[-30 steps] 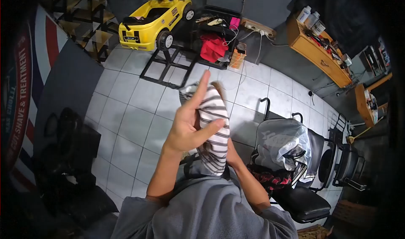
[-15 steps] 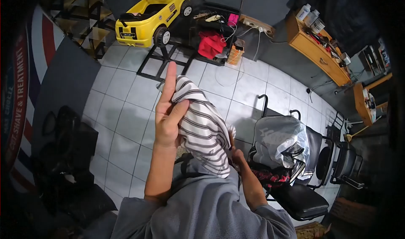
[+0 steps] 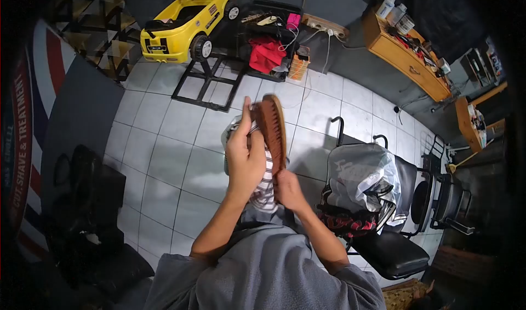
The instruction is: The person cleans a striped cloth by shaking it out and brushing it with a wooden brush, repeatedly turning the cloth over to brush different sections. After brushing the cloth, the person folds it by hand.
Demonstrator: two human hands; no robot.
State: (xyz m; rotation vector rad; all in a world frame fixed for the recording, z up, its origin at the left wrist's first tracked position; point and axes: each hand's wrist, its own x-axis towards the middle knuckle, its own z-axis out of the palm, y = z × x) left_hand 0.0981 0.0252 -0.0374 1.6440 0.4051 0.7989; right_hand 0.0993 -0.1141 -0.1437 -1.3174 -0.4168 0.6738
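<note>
My right hand point(image 3: 289, 189) is closed round the handle of a wooden brush point(image 3: 276, 126) with brown bristles. The brush stands nearly upright in front of me, bristles turned left, its head right beside my left fingers. My left hand point(image 3: 245, 159) grips a white cloth with dark stripes point(image 3: 264, 194), which hangs down behind the hand towards my grey shirt. A pale grey-green patch of fabric point(image 3: 232, 128) shows to the left of that hand. Much of the cloth is hidden behind my left hand and the brush.
On the right stands a black chair point(image 3: 392, 255) piled with a clear plastic bag point(image 3: 361, 170). A yellow toy car point(image 3: 183, 28) sits at the back above a black metal frame point(image 3: 205, 82). An open black case point(image 3: 268, 33) holds red cloth. Bottles stand on a wooden drawer unit point(image 3: 408, 63).
My right hand has raised the brush from low on the right to beside my left hand. My left hand has shifted slightly right and down, and the striped cloth now shows less.
</note>
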